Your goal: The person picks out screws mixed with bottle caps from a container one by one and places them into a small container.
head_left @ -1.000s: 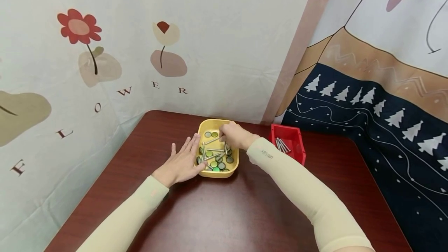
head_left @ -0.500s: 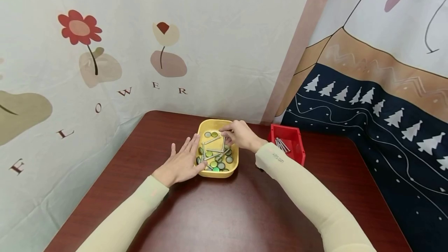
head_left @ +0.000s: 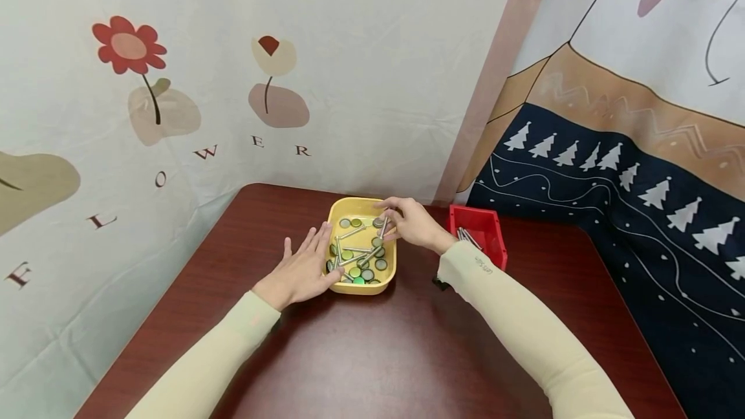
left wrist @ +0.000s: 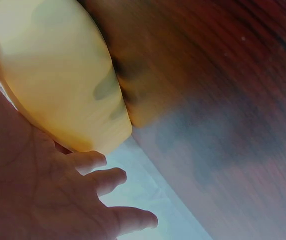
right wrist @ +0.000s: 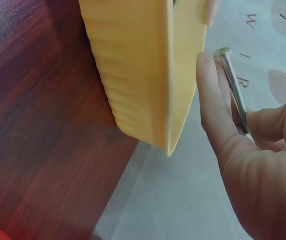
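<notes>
My right hand pinches a metal nail between thumb and fingers, its flat head away from the thumb in the right wrist view. It hovers over the right side of a yellow tray. Inside lie several silvery nails and many bottle caps, green, yellow-green and grey. My left hand rests along the tray's left rim with fingers straight and spread, thumb over the near left corner. The left wrist view shows its palm against the tray's outer wall.
Right of the tray stands a red bin holding several nails, partly hidden by the right sleeve. Both stand near the back of a dark red-brown wooden table. Printed cloth hangs behind the table.
My right hand has lifted and drawn right and slightly back from inside the tray, bringing the pinched nail with it. The left hand has stayed in place.
</notes>
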`<state>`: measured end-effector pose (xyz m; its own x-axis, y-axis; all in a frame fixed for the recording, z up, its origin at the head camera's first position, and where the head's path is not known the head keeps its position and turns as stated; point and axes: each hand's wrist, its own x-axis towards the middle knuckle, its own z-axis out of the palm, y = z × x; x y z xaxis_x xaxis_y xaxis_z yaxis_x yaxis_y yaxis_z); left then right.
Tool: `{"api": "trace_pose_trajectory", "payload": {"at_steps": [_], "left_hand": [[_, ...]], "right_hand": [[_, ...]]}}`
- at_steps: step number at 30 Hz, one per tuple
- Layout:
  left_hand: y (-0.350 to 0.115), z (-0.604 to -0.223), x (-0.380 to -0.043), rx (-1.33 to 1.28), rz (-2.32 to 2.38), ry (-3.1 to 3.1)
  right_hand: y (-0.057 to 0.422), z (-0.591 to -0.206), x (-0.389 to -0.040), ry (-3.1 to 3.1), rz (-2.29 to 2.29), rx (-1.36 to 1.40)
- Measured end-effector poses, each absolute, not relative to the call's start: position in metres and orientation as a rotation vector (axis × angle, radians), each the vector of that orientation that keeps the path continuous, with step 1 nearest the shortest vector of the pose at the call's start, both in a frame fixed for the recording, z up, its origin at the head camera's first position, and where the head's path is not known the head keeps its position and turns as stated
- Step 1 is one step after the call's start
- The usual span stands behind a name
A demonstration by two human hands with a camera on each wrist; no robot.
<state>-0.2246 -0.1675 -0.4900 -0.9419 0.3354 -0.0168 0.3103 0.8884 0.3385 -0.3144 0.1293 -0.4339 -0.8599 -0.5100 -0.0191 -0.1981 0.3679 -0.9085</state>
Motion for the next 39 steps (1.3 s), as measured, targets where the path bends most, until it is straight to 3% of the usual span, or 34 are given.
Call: {"api": "trace_pose_trajectory", "payload": {"at_steps": [14, 39], "left_hand": [[-0.167, -0.492, -0.224, 0.520, 0.518, 2.992], [-0.169, -0.492, -0.225, 0.523, 0.549, 2.977]], "right_hand": [[0.175, -0.425, -0.311, 2.251, -1.638, -0.505], [0.266, -0.422, -0.308, 2.528, -1.442, -0.295]]}}
